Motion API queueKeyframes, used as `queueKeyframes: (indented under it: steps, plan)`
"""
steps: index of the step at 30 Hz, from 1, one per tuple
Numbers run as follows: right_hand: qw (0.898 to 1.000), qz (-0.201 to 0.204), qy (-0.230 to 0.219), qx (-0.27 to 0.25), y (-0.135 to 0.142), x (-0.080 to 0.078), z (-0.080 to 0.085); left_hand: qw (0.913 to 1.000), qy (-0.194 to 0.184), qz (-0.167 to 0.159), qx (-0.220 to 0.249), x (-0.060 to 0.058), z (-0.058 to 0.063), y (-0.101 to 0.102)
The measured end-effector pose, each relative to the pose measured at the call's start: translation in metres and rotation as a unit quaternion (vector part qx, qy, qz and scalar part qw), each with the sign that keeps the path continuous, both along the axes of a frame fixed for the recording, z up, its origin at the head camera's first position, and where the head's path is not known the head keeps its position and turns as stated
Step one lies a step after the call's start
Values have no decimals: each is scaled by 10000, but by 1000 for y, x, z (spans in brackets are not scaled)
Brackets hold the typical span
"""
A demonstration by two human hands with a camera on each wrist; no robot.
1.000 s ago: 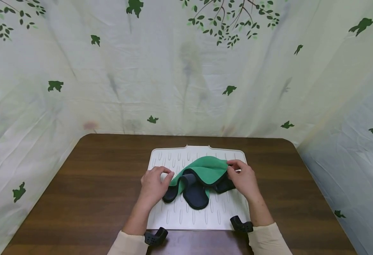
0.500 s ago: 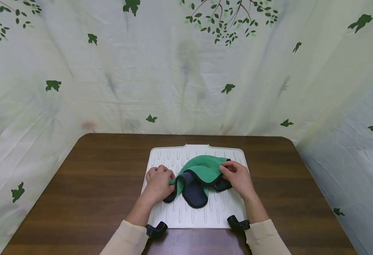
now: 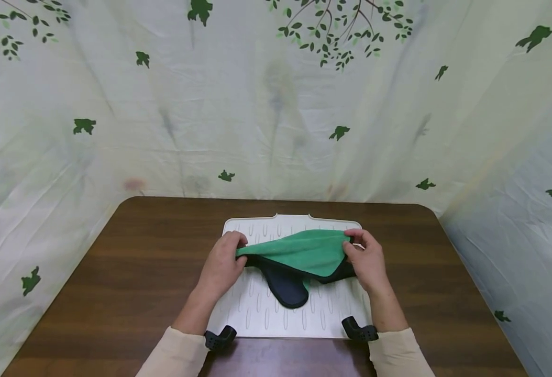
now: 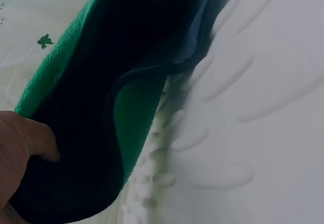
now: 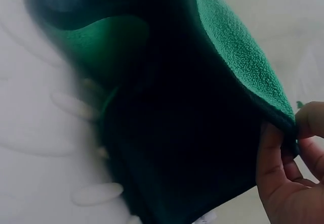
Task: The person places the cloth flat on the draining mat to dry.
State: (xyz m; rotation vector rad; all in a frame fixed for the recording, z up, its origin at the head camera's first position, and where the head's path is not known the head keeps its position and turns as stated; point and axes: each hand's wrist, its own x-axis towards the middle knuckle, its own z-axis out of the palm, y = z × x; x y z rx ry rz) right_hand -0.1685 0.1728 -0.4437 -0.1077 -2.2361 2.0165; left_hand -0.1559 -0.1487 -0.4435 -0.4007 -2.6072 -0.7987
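Note:
A cloth (image 3: 299, 248), green and fuzzy on one face and dark navy on the other, is stretched between both hands over a white board with raised ridges (image 3: 266, 322). My left hand (image 3: 220, 264) pinches its left end, the thumb lying on the dark face in the left wrist view. At the opposite end, my right hand (image 3: 366, 259) pinches a corner between thumb and fingers. Between the hands, a dark rounded flap (image 3: 287, 288) hangs down against the board. In the right wrist view, the dark face (image 5: 187, 123) sags in a hollow fold.
Beneath the board is a brown wooden table (image 3: 153, 272) with rounded far corners. A pale curtain (image 3: 257, 115) printed with leaves surrounds its back and sides. Each wrist carries a black camera mount (image 3: 220, 337).
My left hand took hold of the cloth's left end, then moved up and left with it. The bunched cloth is now drawn out straighter; my right hand went slightly right, still pinching its corner.

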Motion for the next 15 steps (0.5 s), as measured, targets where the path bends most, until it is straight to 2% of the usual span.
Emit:
queueKeyframes:
  steps: [2,4,8,12,15]
  plan:
    - [10000,-19,51,48,1,2,5,9994,312,-68,-107,2,3,-2]
    - [9999,-37,107,110,3,4,9,9987,462,-134,-192,5,7,-4]
    - [9984,-40,20,560,13,7,15,9986,387,-293,-224,11,10,-8]
    - [9896,79,-387,1385,23,7,15,9981,-44,-599,-140,16,8,-13]
    - [9806,207,-661,1835,27,5,10,9926,-856,-857,-1,20,5,-17]
